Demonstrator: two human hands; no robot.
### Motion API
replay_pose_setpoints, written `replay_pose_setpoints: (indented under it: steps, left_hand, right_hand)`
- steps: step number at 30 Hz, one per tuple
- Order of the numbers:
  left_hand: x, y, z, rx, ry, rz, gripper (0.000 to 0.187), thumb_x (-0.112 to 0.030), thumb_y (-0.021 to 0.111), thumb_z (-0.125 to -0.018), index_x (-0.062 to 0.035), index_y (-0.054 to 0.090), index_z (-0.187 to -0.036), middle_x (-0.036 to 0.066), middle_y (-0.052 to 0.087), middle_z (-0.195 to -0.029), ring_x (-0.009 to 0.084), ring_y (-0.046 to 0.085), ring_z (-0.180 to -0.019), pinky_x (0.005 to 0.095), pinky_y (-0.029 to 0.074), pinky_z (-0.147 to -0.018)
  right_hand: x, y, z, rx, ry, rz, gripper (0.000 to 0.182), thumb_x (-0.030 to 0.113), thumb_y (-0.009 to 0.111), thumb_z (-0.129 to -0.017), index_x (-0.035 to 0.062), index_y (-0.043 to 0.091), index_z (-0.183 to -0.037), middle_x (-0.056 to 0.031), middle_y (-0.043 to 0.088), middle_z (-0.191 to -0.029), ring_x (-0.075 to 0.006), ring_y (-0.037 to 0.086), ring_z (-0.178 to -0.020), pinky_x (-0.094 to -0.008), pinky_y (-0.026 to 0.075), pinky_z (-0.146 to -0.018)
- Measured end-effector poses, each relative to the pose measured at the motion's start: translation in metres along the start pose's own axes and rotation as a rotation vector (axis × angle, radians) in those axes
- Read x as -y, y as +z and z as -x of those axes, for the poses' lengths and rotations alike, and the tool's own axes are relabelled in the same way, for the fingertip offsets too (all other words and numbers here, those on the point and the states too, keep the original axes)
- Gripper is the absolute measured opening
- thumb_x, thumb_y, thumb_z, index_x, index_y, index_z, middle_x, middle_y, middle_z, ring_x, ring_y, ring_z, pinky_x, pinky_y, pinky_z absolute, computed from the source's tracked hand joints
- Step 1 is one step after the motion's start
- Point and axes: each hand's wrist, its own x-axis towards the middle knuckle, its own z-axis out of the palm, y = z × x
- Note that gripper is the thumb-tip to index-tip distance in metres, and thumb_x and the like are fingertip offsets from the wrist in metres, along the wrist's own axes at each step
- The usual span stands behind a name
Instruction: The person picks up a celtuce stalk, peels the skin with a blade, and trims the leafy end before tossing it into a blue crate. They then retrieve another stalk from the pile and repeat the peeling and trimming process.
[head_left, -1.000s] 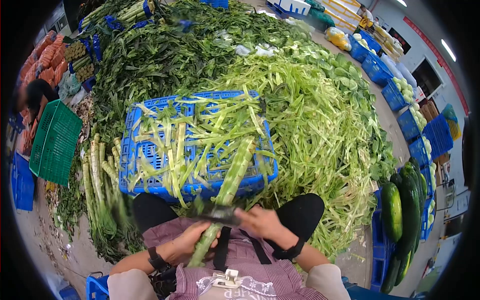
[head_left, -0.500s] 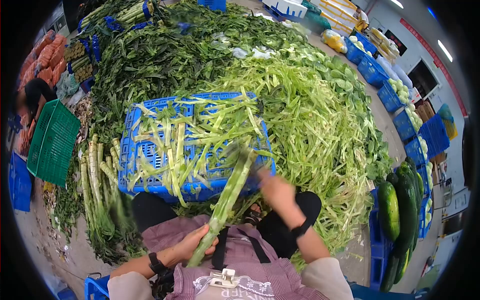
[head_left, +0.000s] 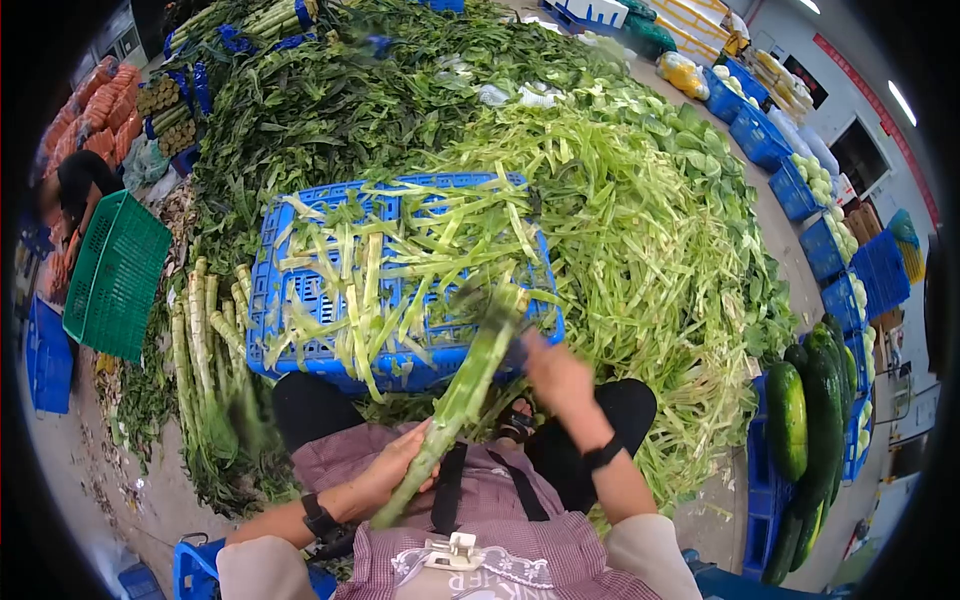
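My left hand point(head_left: 402, 462) is wrapped round the lower part of a celtuce stalk point(head_left: 464, 398), which slants up and away from my lap. Pale green streaks show on its sides. Near its upper end, my right hand point(head_left: 560, 378) is closed on a dark peeling tool point(head_left: 514, 338), smeared by motion, so its exact form is hidden. Beyond the stalk lies an upturned blue crate point(head_left: 258, 300), with long strips of celtuce peel point(head_left: 372, 290) strewn over it.
A large heap of peel point(head_left: 640, 270) and dark leaves point(head_left: 330, 110) spreads behind and right. More celtuce stalks point(head_left: 200, 340) lean at left. Another person point(head_left: 85, 185) stands by a green basket point(head_left: 118, 275). Big green gourds point(head_left: 822, 400) rest at right beside blue crates point(head_left: 765, 140).
The view has shifted slightly, so the scene sits further right. My right hand has moved a little upward along the stalk; my left hand keeps its hold.
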Motion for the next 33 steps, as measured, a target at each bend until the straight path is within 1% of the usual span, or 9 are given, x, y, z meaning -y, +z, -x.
replay_pose_setpoints:
  steps: [2,6,10,13,18,24,27,30,33]
  left_hand:
    - [-0.004,0.009,0.001,0.025,0.025,-0.027,0.050,-0.034,0.029,-0.103,-0.0192,0.017,-0.149,0.012,0.056,-0.079,0.0179,0.051,-0.056,0.0293,0.046,-0.053]
    - [-0.006,0.007,-0.005,0.025,0.048,0.000,0.050,-0.033,0.031,-0.103,-0.0190,0.018,-0.150,0.008,0.057,-0.078,0.0146,0.052,-0.058,0.0262,0.045,-0.054]
    - [0.005,-0.006,-0.017,0.029,-0.067,0.021,0.048,-0.035,0.031,-0.103,-0.0173,0.024,-0.148,0.008,0.057,-0.078,0.0148,0.052,-0.058,0.0260,0.044,-0.051]
    - [0.003,-0.001,-0.005,0.020,-0.028,0.108,0.048,-0.037,0.032,-0.102,-0.0147,0.030,-0.144,0.008,0.056,-0.077,0.0148,0.051,-0.056,0.0253,0.044,-0.050]
    - [0.002,-0.001,0.003,0.058,0.016,0.075,0.043,-0.041,0.031,-0.102,-0.0088,0.044,-0.127,0.011,0.056,-0.078,0.0187,0.051,-0.053,0.0280,0.044,-0.048]
    - [0.003,-0.018,-0.015,0.086,-0.193,0.182,0.050,-0.048,0.028,-0.100,-0.0033,0.049,-0.110,0.012,0.055,-0.077,0.0198,0.051,-0.051,0.0282,0.045,-0.048]
    - [0.003,-0.016,-0.009,0.076,-0.111,0.180,0.047,-0.047,0.033,-0.100,-0.0036,0.051,-0.104,0.010,0.054,-0.077,0.0169,0.051,-0.051,0.0267,0.043,-0.046]
    - [0.003,-0.010,-0.003,0.068,-0.103,0.155,0.048,-0.047,0.032,-0.100,-0.0037,0.051,-0.104,0.009,0.053,-0.077,0.0167,0.050,-0.051,0.0271,0.042,-0.046]
    - [0.006,-0.010,0.001,0.104,-0.047,0.213,0.056,-0.052,0.025,-0.099,-0.0031,0.049,-0.109,0.009,0.051,-0.075,0.0172,0.047,-0.049,0.0285,0.041,-0.046]
  right_hand:
    - [-0.053,0.022,-0.021,-0.476,0.027,-0.234,0.037,0.027,0.058,-0.088,0.0221,0.058,-0.124,-0.0129,0.058,-0.071,-0.0336,0.060,-0.059,-0.0422,0.048,-0.050]
    - [-0.050,0.023,-0.006,-0.436,0.146,-0.400,0.036,0.027,0.059,-0.087,0.0226,0.059,-0.123,-0.0120,0.058,-0.071,-0.0328,0.059,-0.060,-0.0416,0.047,-0.050]
    - [0.026,-0.009,0.052,-0.163,-0.597,-0.283,0.038,0.026,0.060,-0.082,0.0241,0.057,-0.121,-0.0094,0.057,-0.067,-0.0278,0.060,-0.059,-0.0410,0.049,-0.048]
    - [0.014,-0.009,0.013,0.011,-0.095,0.020,0.034,0.024,0.059,-0.083,0.0240,0.057,-0.116,-0.0086,0.059,-0.073,-0.0275,0.062,-0.060,-0.0416,0.048,-0.046]
    - [-0.069,0.040,-0.012,-0.365,0.390,-0.389,0.036,0.025,0.057,-0.089,0.0135,0.059,-0.123,-0.0135,0.065,-0.084,-0.0302,0.063,-0.071,-0.0387,0.049,-0.054]
    - [0.043,0.002,0.063,-0.261,-0.756,-0.428,0.044,0.024,0.066,-0.079,0.0244,0.060,-0.122,-0.0019,0.043,-0.060,-0.0190,0.050,-0.048,-0.0350,0.043,-0.043]
    - [0.014,-0.005,0.013,-0.037,-0.165,-0.007,0.025,0.027,0.060,-0.083,0.0221,0.059,-0.107,-0.0098,0.056,-0.066,-0.0288,0.059,-0.056,-0.0393,0.047,-0.047]
    - [-0.074,0.041,-0.027,-0.376,0.334,-0.254,0.034,0.028,0.055,-0.090,0.0154,0.060,-0.121,-0.0162,0.064,-0.078,-0.0345,0.062,-0.066,-0.0439,0.048,-0.054]
    - [-0.062,0.023,-0.004,-0.347,0.347,-0.388,0.033,0.027,0.055,-0.090,0.0126,0.062,-0.118,-0.0161,0.064,-0.081,-0.0329,0.062,-0.068,-0.0426,0.049,-0.056]
